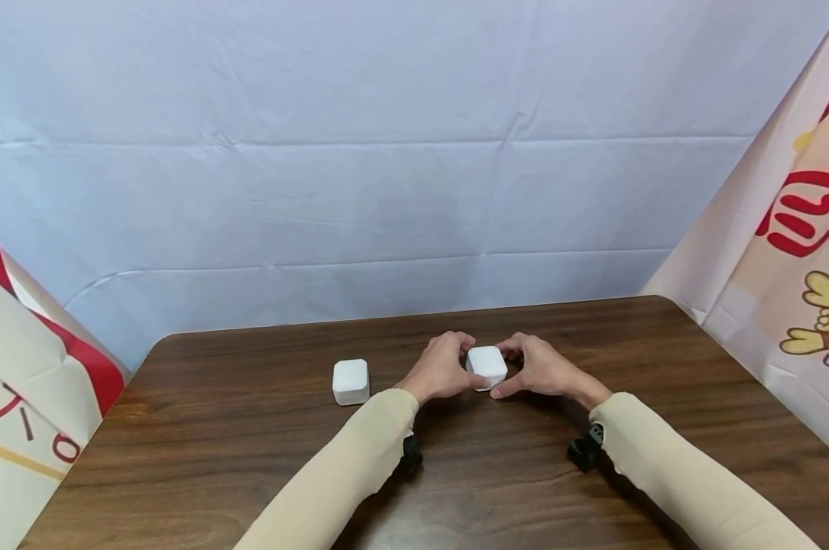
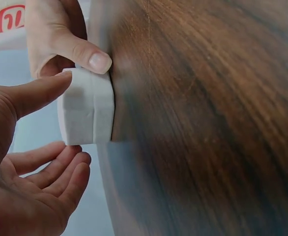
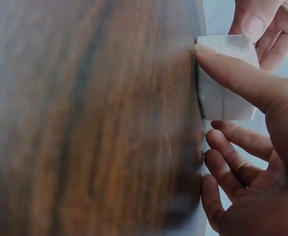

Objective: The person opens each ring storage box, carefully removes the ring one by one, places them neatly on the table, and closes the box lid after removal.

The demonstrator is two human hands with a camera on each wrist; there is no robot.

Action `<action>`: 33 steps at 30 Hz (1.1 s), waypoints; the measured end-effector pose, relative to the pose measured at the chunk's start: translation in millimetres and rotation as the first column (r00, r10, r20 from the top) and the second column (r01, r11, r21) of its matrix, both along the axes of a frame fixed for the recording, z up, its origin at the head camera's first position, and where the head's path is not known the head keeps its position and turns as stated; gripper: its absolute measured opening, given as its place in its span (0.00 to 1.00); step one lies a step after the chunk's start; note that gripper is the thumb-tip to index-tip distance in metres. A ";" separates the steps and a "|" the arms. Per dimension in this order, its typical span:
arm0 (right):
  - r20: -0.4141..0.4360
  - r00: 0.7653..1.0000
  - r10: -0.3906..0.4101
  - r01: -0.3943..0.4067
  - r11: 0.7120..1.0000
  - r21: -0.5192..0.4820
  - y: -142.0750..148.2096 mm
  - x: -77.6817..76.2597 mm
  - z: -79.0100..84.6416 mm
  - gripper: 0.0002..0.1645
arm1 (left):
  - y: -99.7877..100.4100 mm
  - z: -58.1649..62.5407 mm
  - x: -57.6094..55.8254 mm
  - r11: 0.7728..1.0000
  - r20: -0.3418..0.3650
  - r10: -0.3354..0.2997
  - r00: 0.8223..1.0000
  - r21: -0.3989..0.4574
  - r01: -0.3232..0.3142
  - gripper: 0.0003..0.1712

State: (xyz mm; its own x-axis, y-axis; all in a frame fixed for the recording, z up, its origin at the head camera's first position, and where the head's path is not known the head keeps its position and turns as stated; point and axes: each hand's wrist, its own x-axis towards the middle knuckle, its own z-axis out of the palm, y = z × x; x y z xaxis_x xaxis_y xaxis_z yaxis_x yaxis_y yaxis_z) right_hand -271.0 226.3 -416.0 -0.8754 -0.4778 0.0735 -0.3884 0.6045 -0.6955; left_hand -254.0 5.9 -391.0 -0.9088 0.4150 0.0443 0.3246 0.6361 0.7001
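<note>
Both hands hold a small white box [image 1: 486,362] with rounded corners, low at the tabletop right of the middle. My left hand [image 1: 445,368] has it from the left, thumb on the upper part of the near side and fingertips at the far side. From the right, my right hand [image 1: 543,368] presses its thumb low on the box, close to the table, with fingers curved behind. A seam runs round the white box [image 2: 87,108] in the left wrist view. Another white box [image 1: 351,381] of similar shape stands to the left, apart from the hands.
The brown wood-grain table [image 1: 201,428] has rounded far corners. A pale cloth [image 1: 359,183] hangs behind it, and printed cloths flank both sides. Dark wrist devices [image 1: 584,452] sit beneath the sleeves, close over the tabletop.
</note>
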 end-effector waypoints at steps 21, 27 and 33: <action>-0.033 0.999 -0.006 0.007 1.000 0.030 -6.0 -1.2 -2.8 0.33 | 6.0 -4.9 -7.5 0.998 -0.041 -0.047 0.998 -0.031 0.046 0.26; -0.052 0.999 0.001 0.001 0.999 0.039 -5.8 -1.3 -3.5 0.29 | 6.7 -3.7 -7.2 0.997 -0.047 -0.054 0.997 -0.056 0.051 0.25; -0.056 0.998 0.015 -0.013 0.999 0.037 -5.9 -2.3 -4.0 0.27 | 7.3 -4.7 -8.3 0.997 -0.047 -0.049 0.998 -0.062 0.046 0.24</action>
